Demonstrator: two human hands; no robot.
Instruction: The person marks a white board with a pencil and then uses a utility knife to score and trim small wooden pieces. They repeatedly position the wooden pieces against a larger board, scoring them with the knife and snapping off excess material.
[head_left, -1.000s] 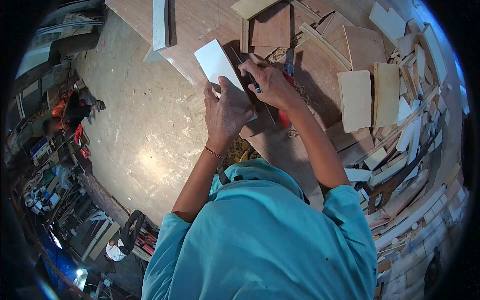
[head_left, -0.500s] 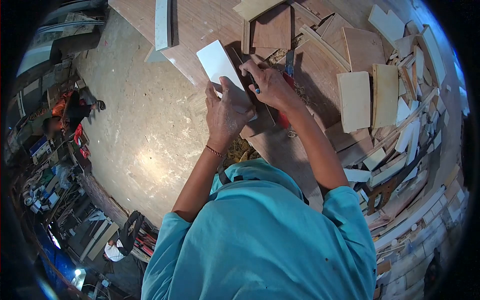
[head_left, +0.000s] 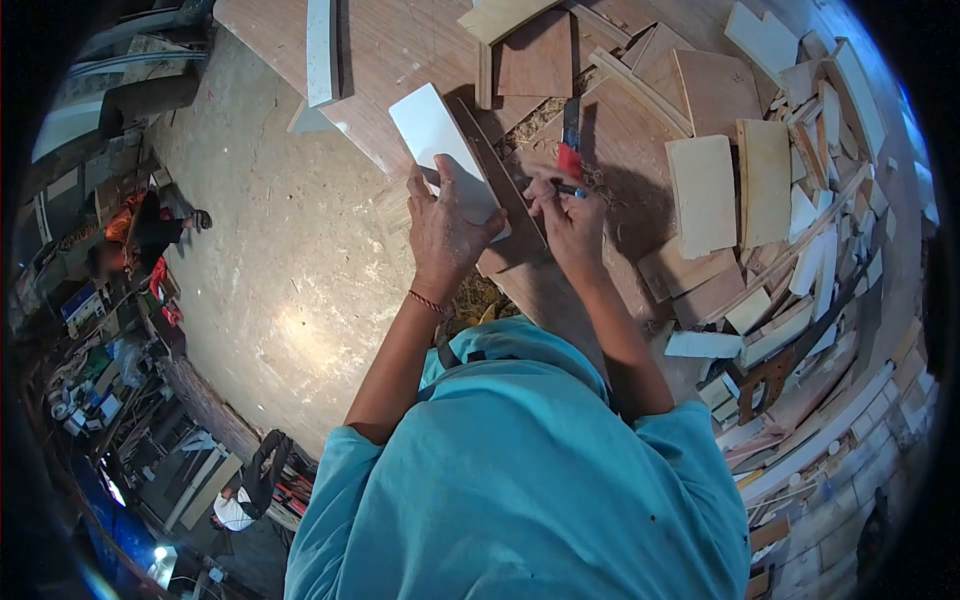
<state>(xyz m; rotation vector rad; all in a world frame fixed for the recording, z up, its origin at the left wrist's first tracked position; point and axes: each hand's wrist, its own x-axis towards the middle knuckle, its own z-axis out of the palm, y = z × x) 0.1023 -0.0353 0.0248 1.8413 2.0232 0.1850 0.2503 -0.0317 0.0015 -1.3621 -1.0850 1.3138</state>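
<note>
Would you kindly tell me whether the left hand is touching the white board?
Touching: the head view shows the left hand clasping the white board near its lower end.

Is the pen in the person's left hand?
No, the right hand holds the pen, while the left hand holds the white board.
</note>
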